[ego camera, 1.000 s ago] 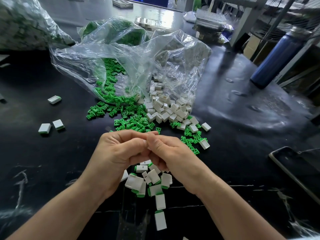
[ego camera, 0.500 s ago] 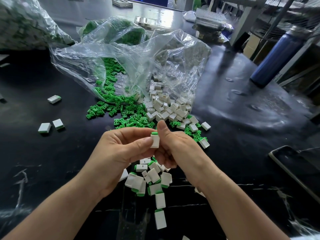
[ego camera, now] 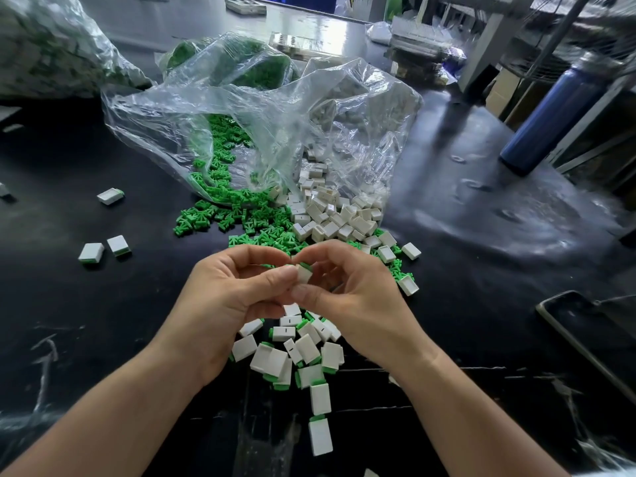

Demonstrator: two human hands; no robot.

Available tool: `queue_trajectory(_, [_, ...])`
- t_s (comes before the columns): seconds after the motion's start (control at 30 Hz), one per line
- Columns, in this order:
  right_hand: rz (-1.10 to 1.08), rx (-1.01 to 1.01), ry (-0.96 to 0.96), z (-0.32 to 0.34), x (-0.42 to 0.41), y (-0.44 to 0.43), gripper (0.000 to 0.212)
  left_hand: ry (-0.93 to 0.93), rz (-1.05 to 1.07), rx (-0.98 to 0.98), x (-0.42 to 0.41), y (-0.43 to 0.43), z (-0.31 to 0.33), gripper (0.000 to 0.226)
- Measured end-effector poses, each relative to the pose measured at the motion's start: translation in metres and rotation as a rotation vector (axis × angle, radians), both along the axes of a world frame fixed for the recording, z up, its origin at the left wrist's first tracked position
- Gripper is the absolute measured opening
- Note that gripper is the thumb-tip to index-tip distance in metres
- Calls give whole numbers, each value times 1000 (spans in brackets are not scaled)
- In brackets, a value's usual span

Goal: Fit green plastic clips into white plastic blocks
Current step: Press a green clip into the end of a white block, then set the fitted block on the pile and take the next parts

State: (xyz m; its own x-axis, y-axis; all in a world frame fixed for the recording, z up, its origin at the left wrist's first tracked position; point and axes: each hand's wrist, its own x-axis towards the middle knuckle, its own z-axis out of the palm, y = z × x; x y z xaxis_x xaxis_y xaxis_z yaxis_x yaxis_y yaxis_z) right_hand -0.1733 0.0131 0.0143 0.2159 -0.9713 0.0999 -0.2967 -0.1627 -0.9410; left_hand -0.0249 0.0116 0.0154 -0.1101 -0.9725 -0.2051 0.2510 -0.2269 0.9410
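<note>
Two hands meet over the middle of the black bench [ego camera: 481, 287], toward its front edge.

Left hand [ego camera: 227, 304]: fingers curled, thumb tip and forefinger pinching one white block [ego camera: 304, 273] from its left side.

Right hand [ego camera: 358, 297]: fingers curled as well, forefinger arched over the block's top, thumb pressed up under its lower edge. The block is held clear of the bench, slightly tilted.

A green clip [ego camera: 305, 265] shows only as a sliver at the block's upper end. How deep it sits cannot be told, because fingers cover it.

Under the hands, nearer the front edge, is a heap of fitted blocks [ego camera: 296, 352]. They are white with green showing at one end. Several overlap, and two lie in a line running toward the front edge.

Beyond the hands, mid-bench, loose green clips [ego camera: 241, 222] spread on the left. Loose white blocks [ego camera: 337, 222] touch them on the right. Both spill from the mouth of a clear plastic bag [ego camera: 261, 115] that lies toward the back edge.

On the left side of the bench lie three stray blocks [ego camera: 91, 253], well apart from the heap. Two are just beside each other and the third lies further back.

In the far left corner is a second bag [ego camera: 51, 46], full, with its contents blurred.

At the right edge a dark phone [ego camera: 585, 332] lies flat, partly out of view.

Near the far right corner stands a blue bottle [ego camera: 547, 115]. Whether it stands on the bench cannot be told.
</note>
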Motion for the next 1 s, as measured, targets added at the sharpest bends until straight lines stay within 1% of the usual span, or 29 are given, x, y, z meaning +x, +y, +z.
queue_trajectory(0.07, [-15, 3, -14, 0, -1, -1, 15, -23, 29, -1, 0, -2, 0, 28])
queue_trajectory(0.2, [-36, 23, 46, 2, -7, -3, 14, -144, 180, -35, 8, -13, -4, 3])
queue_trajectory(0.27, [-22, 51, 124, 4, -9, -3, 13, -233, 261, -70, 15, -18, -8, 12])
queue_trajectory(0.33, [11, 75, 225, 5, -9, -2, 11, -300, 296, -102, 20, -21, -12, 17])
queue_trajectory(0.43, [66, 71, 377, 7, -8, 0, 15, -398, 287, -142, 19, -25, -19, 20])
queue_trajectory(0.5, [67, 55, 414, 8, -7, 1, 17, -478, 274, -175, 17, -26, -24, 22])
queue_trajectory(0.63, [-24, 8, 408, 7, -9, -2, 16, -747, 231, -318, 16, -23, -26, 22])
queue_trajectory(0.73, [-122, -44, 459, 5, -17, -7, 14, -966, 187, -441, 14, -22, -25, 19])
queue_trajectory(0.83, [-327, -118, 553, 2, -32, -19, 13, -1194, 55, -488, 12, -22, -28, 35])
queue_trajectory(0.9, [-442, -120, 598, 0, -43, -27, 16, -1248, 8, -476, 11, -22, -29, 38])
queue_trajectory(1.0, [-516, -102, 660, -7, -54, -35, 19, -1253, 12, -453, 11, -22, -29, 32])
